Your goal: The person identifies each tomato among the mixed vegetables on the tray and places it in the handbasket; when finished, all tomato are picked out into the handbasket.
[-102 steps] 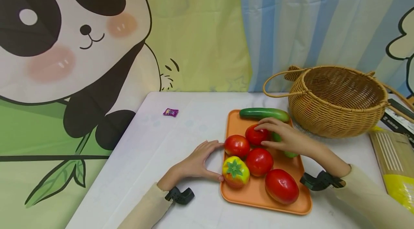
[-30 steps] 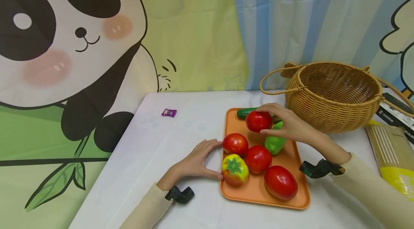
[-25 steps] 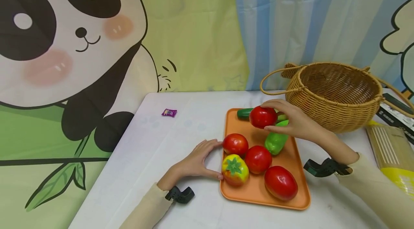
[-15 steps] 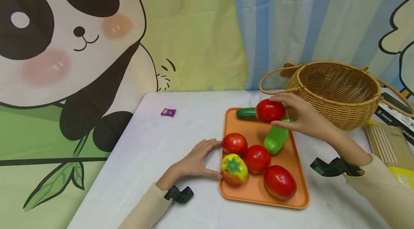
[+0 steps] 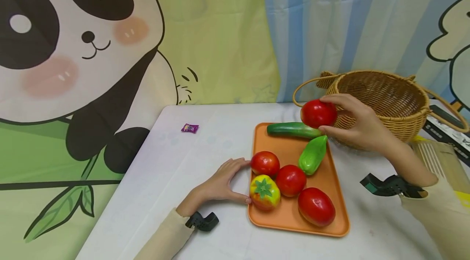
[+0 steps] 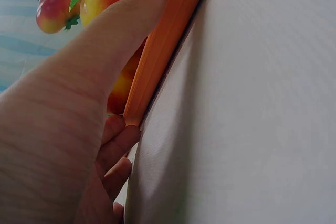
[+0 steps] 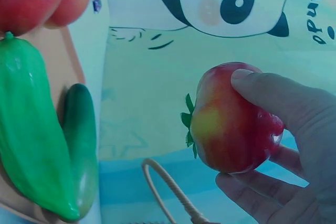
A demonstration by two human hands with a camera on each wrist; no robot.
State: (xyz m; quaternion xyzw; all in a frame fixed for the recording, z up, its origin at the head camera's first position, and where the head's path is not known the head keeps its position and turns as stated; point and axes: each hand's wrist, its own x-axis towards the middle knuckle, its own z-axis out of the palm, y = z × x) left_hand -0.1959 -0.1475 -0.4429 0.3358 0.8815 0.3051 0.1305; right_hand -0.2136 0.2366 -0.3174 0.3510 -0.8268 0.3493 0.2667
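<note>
My right hand (image 5: 358, 123) holds a red toy tomato (image 5: 318, 113) between thumb and fingers, raised above the back right corner of the orange tray (image 5: 293, 227), in front of the basket. Its green leaves and a yellow patch show in the right wrist view, where the tomato (image 7: 228, 119) hangs clear of the tray. My left hand (image 5: 220, 184) rests at the tray's left edge, thumb and fingers spread, thumb tip on the rim in the left wrist view. Beside it lie a yellow-red tomato (image 5: 264, 193) with a green star leaf and a red tomato (image 5: 265, 163).
Also on the tray are two more red fruits (image 5: 291, 181), a green pepper-like vegetable (image 5: 313, 155) and a cucumber (image 5: 291, 130). A wicker basket (image 5: 400, 123) stands at the back right. Near it lies a brown-and-yellow packet (image 5: 442, 166). A small purple packet (image 5: 190, 128) lies to the left.
My right hand has picked the red tomato up from the tray and carried it up and right toward the basket, uncovering the cucumber and green vegetable. My left hand stays at the tray's edge.
</note>
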